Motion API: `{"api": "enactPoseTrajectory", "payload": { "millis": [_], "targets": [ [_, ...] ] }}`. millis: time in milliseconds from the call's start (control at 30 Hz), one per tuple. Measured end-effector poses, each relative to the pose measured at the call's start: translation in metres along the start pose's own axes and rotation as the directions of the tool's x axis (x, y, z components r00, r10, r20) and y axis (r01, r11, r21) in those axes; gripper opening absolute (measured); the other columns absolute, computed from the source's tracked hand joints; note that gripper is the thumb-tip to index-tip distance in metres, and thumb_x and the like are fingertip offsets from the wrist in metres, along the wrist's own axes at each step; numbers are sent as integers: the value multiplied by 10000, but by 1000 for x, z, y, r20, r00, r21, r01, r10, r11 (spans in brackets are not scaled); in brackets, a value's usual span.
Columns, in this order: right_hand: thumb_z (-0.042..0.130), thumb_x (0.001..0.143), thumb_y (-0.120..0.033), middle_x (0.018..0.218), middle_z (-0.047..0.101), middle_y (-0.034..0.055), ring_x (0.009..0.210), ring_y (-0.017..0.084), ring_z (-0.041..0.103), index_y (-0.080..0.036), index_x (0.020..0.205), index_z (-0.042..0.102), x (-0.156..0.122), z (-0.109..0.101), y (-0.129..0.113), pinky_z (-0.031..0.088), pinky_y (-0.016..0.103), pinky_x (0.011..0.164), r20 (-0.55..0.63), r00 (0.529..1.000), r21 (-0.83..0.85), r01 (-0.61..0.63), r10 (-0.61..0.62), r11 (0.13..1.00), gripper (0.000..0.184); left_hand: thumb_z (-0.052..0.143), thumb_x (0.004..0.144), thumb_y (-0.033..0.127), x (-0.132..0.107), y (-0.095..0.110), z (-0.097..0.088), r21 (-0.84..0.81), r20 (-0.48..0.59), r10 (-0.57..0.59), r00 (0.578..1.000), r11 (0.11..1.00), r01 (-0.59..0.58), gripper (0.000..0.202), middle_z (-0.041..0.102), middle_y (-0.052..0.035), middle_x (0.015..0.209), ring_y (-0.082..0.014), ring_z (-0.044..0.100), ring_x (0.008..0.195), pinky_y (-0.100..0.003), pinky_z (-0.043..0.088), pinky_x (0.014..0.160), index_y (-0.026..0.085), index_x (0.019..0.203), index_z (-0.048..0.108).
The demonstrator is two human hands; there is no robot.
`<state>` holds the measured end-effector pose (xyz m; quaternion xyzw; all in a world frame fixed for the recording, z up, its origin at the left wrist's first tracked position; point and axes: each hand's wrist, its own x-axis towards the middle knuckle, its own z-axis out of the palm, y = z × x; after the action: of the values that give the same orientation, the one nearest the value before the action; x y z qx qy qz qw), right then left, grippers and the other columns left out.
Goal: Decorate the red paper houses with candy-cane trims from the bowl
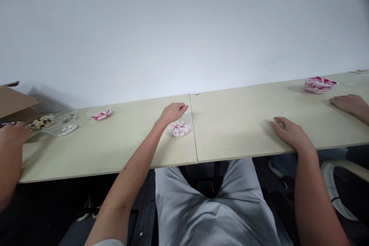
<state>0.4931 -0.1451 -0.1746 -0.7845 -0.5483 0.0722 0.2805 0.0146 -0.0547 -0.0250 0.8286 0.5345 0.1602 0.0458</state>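
Red-and-white wrapped candies (179, 128): left hand (173, 113) hovering just behind, left fingers (181, 107) curling loosely, hold unclear; right hand (291, 133) pressing on tabletop (236, 123), right fingers (278, 122) half-curling, hold unclear.

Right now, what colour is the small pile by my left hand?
The pile is white with pinkish-red markings, clearest in the head view.

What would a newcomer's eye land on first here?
The person's left hand just over a small heap of red-and-white wrapped pieces, mid-frame on the pale table. Their right hand rests on the table further right, while a larger red-and-white heap sits at the far end, near a co-worker's hand. At far left, clear plastic containers sit by a cardboard box.
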Motion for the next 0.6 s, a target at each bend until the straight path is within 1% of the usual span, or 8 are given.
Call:
{"api": "enactPoseTrajectory", "payload": {
  "millis": [100,200,367,467,600],
  "targets": [
    [422,926,-638,1376,651,173,1264,355,610,-182,1378,581,-1,0,-1,465,446,1056,2,1000,8,0,0,1000,661,310,986,553,-1,1,0,-8,21,-11,1000,1000,11,480,636,-41,735,-198,538,688,-305,305,611,209,700,484],
    [424,923,-642,1377,651,170,1262,357,611,-181,1377,583,-2,-2,-3,462,445,1060,3,1000,5,-8,8,1000,666,291,983,589,-3,0,0,5,33,-9,999,1000,9,511,613,-48,708,-200,529,669,-308,299,605,210,697,481],
    [424,926,-632,1385,645,172,1273,355,604,-171,1384,578,-2,-2,-4,450,435,1076,8,1000,2,-8,8,1000,668,307,977,602,-3,-2,0,10,40,10,999,1000,-11,526,587,-41,676,-198,521,656,-311,304,605,211,683,498],
    [422,927,-632,1387,643,173,1271,359,604,-168,1381,577,-1,-2,-3,449,438,1075,7,1000,4,-4,4,1000,668,319,971,620,-2,-3,1,7,42,9,999,1000,-9,549,606,-43,683,-193,526,651,-311,305,601,205,678,529],
    [420,925,-638,1380,648,171,1262,359,609,-178,1378,579,-1,-1,-1,456,441,1065,5,1000,8,-2,2,1000,665,329,962,655,-2,-3,1,1,51,12,999,1000,-12,592,654,-47,739,-189,545,659,-309,312,590,198,675,572]
  ]
}}
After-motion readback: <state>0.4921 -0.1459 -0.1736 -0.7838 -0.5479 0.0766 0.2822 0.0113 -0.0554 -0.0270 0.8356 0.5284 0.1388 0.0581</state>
